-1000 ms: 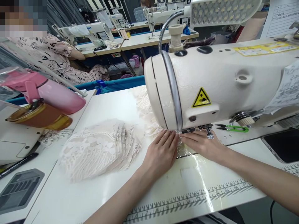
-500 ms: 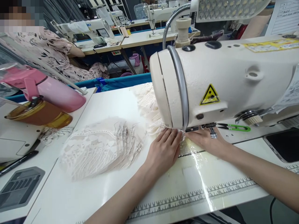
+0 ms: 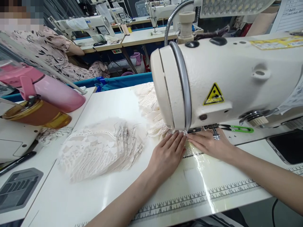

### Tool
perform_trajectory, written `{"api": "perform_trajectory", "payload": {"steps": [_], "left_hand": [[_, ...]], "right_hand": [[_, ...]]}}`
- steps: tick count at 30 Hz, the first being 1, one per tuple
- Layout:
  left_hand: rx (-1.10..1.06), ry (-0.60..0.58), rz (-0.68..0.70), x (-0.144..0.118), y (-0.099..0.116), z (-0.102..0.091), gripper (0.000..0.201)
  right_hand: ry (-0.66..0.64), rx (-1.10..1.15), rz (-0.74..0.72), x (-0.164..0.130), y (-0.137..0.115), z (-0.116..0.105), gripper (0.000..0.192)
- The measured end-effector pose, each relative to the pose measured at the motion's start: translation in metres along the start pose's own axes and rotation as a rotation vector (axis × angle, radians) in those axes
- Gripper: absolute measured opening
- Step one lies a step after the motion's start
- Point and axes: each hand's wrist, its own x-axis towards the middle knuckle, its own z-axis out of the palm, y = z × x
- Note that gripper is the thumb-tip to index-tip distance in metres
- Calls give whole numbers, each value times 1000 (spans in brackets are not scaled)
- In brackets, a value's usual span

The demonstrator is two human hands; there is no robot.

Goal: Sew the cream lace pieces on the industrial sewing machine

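Under the head of a white sewing machine (image 3: 175, 88), my left hand (image 3: 167, 154) lies flat, its stretched fingertips pressing on the edge of some cream lace fabric (image 3: 151, 107). That fabric runs back behind the machine head, partly hidden by it. From the other side my right hand (image 3: 211, 142) reaches in with fingers extended, the tips close to my left fingertips beside the needle area. Metal machine parts cover some of this hand. The needle itself is hidden. Left of my hands lies a separate heap of cream lace pieces (image 3: 92, 151) with loose dark threads.
Green thread snips (image 3: 239, 128) and a phone (image 3: 287, 146) lie to the right. A printed ruler (image 3: 189, 201) follows the table's front edge. At left are a pink bottle (image 3: 56, 94) and an amber cup (image 3: 38, 113). Another person (image 3: 52, 53) sits beyond.
My left hand has shifted slightly right, its fingers flatter and closer together. My right fingers have moved a little nearer the left ones. The view has tilted slightly.
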Motion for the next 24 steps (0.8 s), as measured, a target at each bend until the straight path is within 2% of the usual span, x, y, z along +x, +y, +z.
{"api": "perform_trajectory", "payload": {"steps": [3,7,15,24], "left_hand": [[-42,-26,-30,-1,-1,-2,39],[-36,-5,-49,-1,-6,-3,37],[-10,-20,-67,2,-10,-4,34],[-21,-52,-99,4,-11,-3,34]], "right_hand": [[24,-53,-13,-5,-2,1,24],[-50,2,22,-4,-5,2,32],[-149,-95,32,-4,-8,5,37],[-133,-148,41,-3,-11,8,41]]}}
